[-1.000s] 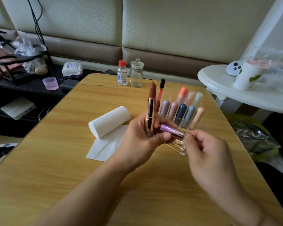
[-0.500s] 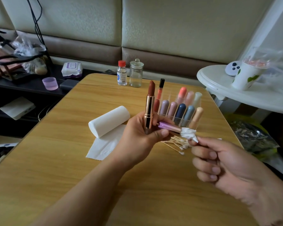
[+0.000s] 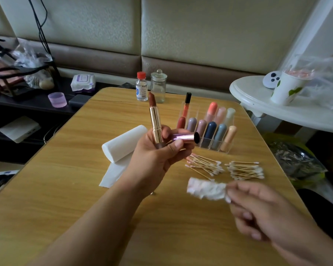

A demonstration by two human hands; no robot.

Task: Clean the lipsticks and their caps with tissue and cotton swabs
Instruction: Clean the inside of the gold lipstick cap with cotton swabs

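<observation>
**Lipstick and cap in the left hand, tissue wad in the right**

While the wooden surface (image 3: pixel 69 189) carries the supplies, both hands hang above it. Farthest left lies a tissue roll (image 3: pixel 123 144) on its side, with a loose sheet trailing toward the near edge. Just right of it, the left hand (image 3: pixel 156 156) has its fingers curled round two things at once: an uncapped lipstick (image 3: pixel 155 120), gold-barrelled with a brown bullet, standing upright, and a shiny purple cap (image 3: pixel 185 136) pinched under the thumb, lying roughly level with its open mouth pointing right. Behind the hand, at the far edge of the surface, stand a small red-capped bottle (image 3: pixel 141 87) and a lidded glass jar (image 3: pixel 158 86). Right of the cap sits a clear organizer (image 3: pixel 210 129) holding capped lipsticks in several colours and one tall gloss tube. Nearer the viewer, two piles of cotton swabs (image 3: pixel 225 167) lie on the surface, just beside each other. Lower right, the right hand (image 3: pixel 265 212), motion-blurred, pinches a crumpled tissue wad (image 3: pixel 206 189) at its fingertips, well apart from the cap.
</observation>
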